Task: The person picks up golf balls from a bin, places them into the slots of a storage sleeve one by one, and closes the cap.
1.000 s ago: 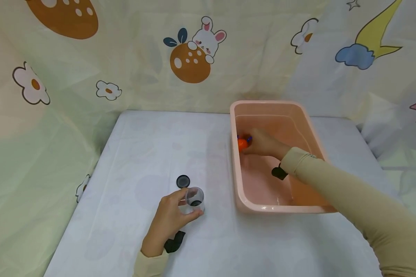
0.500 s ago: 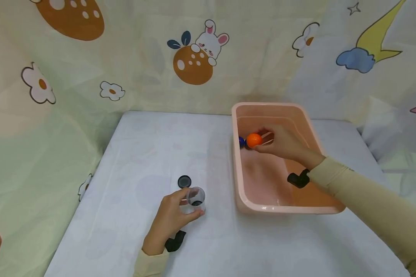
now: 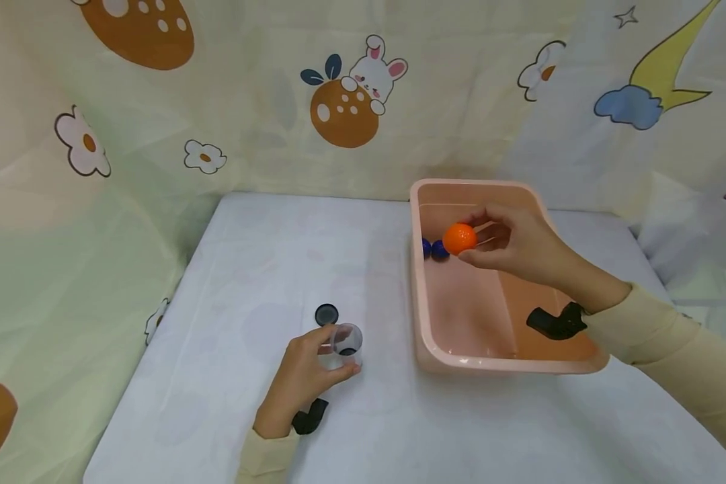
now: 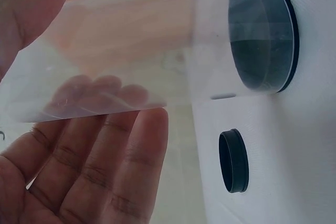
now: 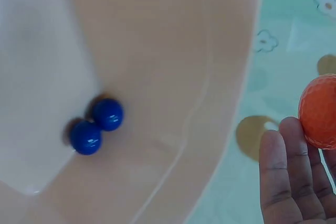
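My right hand [image 3: 520, 245] pinches an orange golf ball [image 3: 459, 238] between thumb and fingertips, raised over the pink tub [image 3: 419, 296]. Its dimples show in the right wrist view. Down in the tub, two shiny blue balls [image 5: 97, 124] lie side by side near the left wall. With thumb and fingers on either side, my left hand [image 3: 299, 373] holds a clear plastic tube [image 4: 131, 51] upright on the table, its top uncovered. A black cap closes the tube's bottom end [image 4: 262, 35]. Just behind the tube lies a loose black cap [image 3: 327, 314].
The tub stands at the right of the white-covered table [image 3: 278, 269], near its back edge. Behind rises a patterned cloth backdrop [image 3: 248, 101], printed with a rabbit and flowers. Black straps [image 3: 556, 323] show at both wrists.
My right hand has lifted the orange golf ball from among the blue balls at the tub's left side and drawn it up and rightward. The left hand stays on the tube.
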Demonstrator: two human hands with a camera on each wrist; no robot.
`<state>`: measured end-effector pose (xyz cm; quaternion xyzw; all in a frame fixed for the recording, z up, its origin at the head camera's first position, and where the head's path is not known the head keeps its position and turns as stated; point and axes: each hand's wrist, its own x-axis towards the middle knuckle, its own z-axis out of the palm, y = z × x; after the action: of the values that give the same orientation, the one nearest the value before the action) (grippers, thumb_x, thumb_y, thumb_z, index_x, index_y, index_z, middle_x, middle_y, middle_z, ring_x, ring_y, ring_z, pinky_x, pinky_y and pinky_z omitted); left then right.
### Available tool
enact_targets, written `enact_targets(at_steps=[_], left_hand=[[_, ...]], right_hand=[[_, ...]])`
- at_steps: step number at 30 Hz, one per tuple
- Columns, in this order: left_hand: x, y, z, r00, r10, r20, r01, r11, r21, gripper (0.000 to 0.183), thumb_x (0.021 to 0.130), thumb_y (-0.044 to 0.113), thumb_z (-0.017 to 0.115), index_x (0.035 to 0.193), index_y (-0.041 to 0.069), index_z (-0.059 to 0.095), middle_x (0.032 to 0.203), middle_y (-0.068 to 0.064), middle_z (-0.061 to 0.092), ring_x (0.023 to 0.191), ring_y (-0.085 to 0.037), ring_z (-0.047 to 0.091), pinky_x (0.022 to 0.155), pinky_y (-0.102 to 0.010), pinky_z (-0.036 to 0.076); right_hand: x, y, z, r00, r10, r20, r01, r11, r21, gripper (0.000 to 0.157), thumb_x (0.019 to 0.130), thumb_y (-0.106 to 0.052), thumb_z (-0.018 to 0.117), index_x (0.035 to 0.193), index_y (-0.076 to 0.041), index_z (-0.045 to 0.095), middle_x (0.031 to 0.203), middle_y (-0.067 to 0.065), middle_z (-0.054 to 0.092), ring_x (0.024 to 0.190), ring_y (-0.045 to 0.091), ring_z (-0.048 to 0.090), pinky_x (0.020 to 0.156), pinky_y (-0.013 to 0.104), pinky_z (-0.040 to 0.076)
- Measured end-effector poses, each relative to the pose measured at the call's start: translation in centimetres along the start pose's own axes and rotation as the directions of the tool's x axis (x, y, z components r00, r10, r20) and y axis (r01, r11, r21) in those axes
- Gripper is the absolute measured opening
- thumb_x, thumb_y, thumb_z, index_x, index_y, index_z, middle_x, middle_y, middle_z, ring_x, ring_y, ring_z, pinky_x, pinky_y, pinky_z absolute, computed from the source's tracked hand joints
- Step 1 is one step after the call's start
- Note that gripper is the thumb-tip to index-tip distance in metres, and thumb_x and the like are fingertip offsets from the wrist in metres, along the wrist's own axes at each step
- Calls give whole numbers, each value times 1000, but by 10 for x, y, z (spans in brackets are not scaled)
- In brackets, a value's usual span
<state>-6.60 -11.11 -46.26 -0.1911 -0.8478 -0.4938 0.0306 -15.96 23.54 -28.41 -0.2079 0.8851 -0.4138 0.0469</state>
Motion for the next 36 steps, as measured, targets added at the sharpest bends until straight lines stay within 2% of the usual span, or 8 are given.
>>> enact_targets(at_steps=[6, 16, 24, 27, 32, 36], left_hand=[[0, -1, -1, 1000, -5, 14, 5, 1000, -17, 44, 78, 4, 97, 115, 5, 74, 117, -7, 79, 108, -28, 76, 90, -35, 66], [-1, -3, -2, 1000, -19, 8, 20, 1000, -12, 42, 77, 4, 98, 112, 8, 74, 115, -4, 79, 106, -24, 76, 90, -34, 66], [2, -3, -2, 1000, -11, 22, 11, 1000, -6, 43, 79, 6, 97, 115, 4, 74, 117, -8, 79, 107, -27, 75, 91, -33, 65], [3, -2, -2, 999, -16, 29, 17, 1000, -13, 44, 79, 5, 97, 117, 1, 74, 119, -11, 78, 109, -29, 74, 92, -34, 65], [5, 0, -2, 999, -29, 32, 29, 1000, -10, 49, 79, 7, 98, 122, 3, 74, 119, -8, 78, 109, -24, 74, 93, -34, 65], [5, 1, -2, 999, -41, 29, 41, 999, -4, 49, 80, 9, 98, 122, 5, 74, 119, -5, 78, 108, -22, 74, 93, -35, 65]], right_hand=[[-1, -18, 6, 997, -72, 40, 69, 996, 60, 41, 90, 3, 85, 126, 5, 67, 124, 17, 70, 99, 16, 75, 84, 20, 63], [4, -45, 26, 989, -111, 96, 102, 991, 88, 38, 87, 0, 88, 122, -1, 72, 120, 10, 74, 98, 23, 78, 84, 25, 65], [7, -55, 42, 976, -162, 143, 146, 982, 118, 33, 88, 1, 87, 117, -3, 72, 117, 6, 73, 100, 17, 75, 89, 27, 64], [7, -57, 48, 972, -165, 166, 145, 981, 126, 33, 87, 0, 87, 117, -5, 72, 117, 5, 73, 99, 16, 76, 87, 27, 65], [10, -60, 60, 962, -172, 214, 160, 985, 68, 34, 86, -5, 89, 115, -9, 73, 114, -1, 75, 99, 16, 77, 87, 34, 66], [14, -64, 74, 942, -196, 274, 201, 980, 11, 34, 85, -8, 90, 114, -11, 72, 111, -5, 74, 98, 17, 77, 90, 39, 65]])
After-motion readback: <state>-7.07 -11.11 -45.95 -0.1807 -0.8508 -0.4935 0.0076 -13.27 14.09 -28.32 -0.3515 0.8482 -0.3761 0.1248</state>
